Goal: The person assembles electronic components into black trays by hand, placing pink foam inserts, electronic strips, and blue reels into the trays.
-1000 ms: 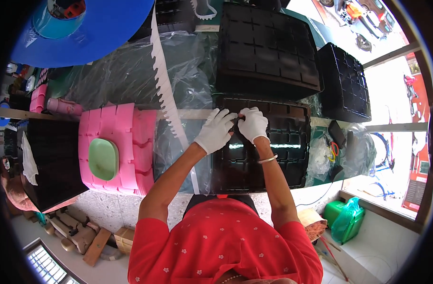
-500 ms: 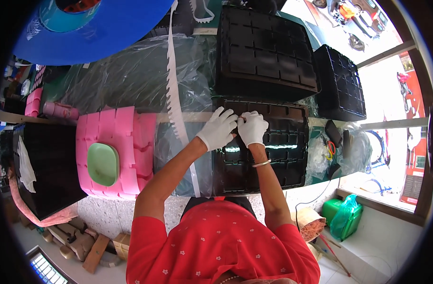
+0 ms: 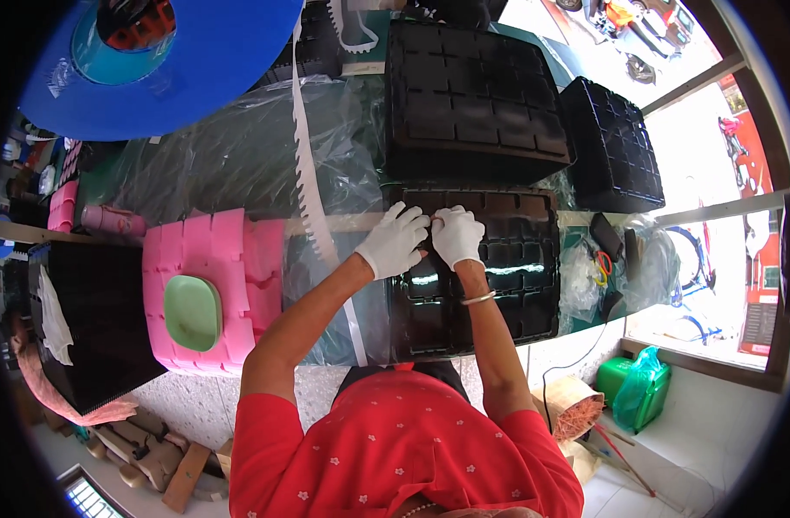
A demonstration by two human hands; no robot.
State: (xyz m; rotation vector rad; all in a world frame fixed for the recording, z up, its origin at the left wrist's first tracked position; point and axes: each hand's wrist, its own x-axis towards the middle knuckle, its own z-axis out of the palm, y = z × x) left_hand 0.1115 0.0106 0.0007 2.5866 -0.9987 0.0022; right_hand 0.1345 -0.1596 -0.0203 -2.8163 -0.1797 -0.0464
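Note:
In front of me lies a glossy black moulded panel (image 3: 520, 298) with a grid of raised blocks. My left hand (image 3: 395, 242), in a white glove with a bare thumb tip, rests at its upper left part with the fingers stretched out. Close beside it, my right hand (image 3: 458, 236), also gloved, has its fingers curled down against the panel. Whatever the right fingers hold is too small or hidden to tell. A bangle circles my right wrist. To the left of the panel, a long white toothed strip (image 3: 307, 177) lies across clear plastic sheeting (image 3: 231, 151).
A pink panel stack (image 3: 166, 250) carries a light green dish (image 3: 193, 312). Black box-like stacks stand behind the panel (image 3: 472, 86), at its far right (image 3: 615, 147) and far left (image 3: 101, 319). Plastic bags and a scissors-like tool with orange-yellow handles (image 3: 604, 269) lie right. A blue disc (image 3: 214, 69) overhangs top left.
The view has shifted slightly. My hands stay at nearly the same spot on the black panel; the right fingers sit a little differently.

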